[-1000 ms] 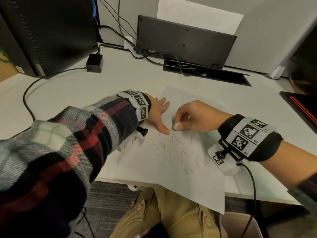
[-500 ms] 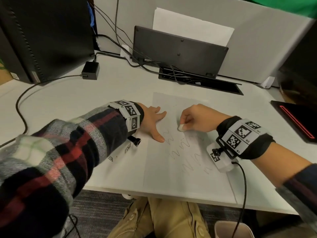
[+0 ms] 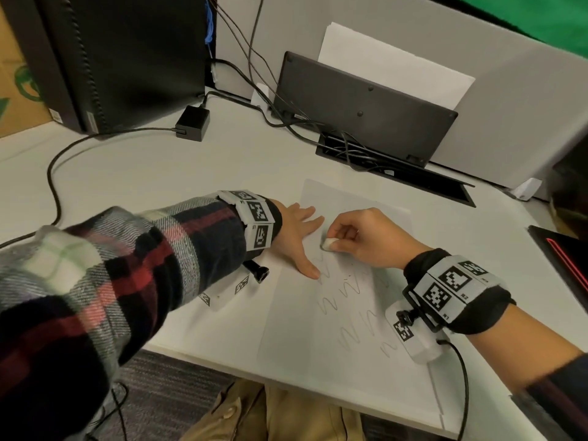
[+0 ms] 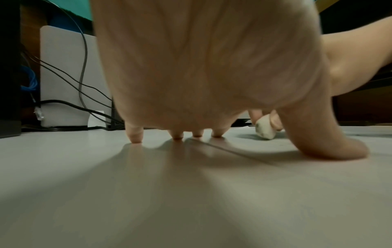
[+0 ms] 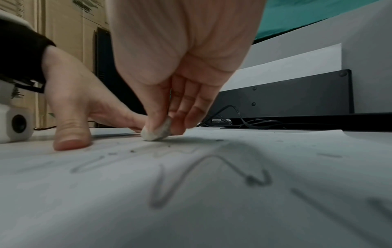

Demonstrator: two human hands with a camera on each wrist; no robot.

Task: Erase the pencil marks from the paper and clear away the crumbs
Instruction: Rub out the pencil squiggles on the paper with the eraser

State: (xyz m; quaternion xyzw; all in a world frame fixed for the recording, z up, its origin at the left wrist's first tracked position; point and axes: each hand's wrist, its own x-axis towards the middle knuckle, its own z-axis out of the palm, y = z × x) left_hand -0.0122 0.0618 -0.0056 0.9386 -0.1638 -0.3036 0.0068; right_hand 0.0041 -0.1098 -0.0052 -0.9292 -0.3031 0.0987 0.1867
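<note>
A white sheet of paper [image 3: 321, 338] lies on the desk near its front edge, with several rows of wavy pencil marks [image 3: 343, 291] [image 5: 207, 176]. My right hand [image 3: 359, 237] pinches a small worn white eraser [image 3: 328, 242] [image 5: 157, 132] [image 4: 265, 130] and holds its tip on the paper at the top row of marks. My left hand [image 3: 299, 237] lies flat with fingers spread [image 4: 135, 135], thumb [image 5: 70, 139] pressing the paper's left edge just beside the eraser. Small dark crumbs [image 5: 132, 151] lie on the paper near the eraser.
A black computer tower [image 3: 121, 58] stands at the back left, a power adapter [image 3: 192, 122] and cables [image 3: 54, 173] lie on the desk. A black keyboard [image 3: 366, 106] leans upright against the partition behind a cable tray [image 3: 397, 173]. A dark device [image 3: 563, 256] lies at the right edge.
The right hand with the eraser has shifted slightly up and left along the top row, which looks fainter. The left hand stays pressed on the paper; the head view has tilted.
</note>
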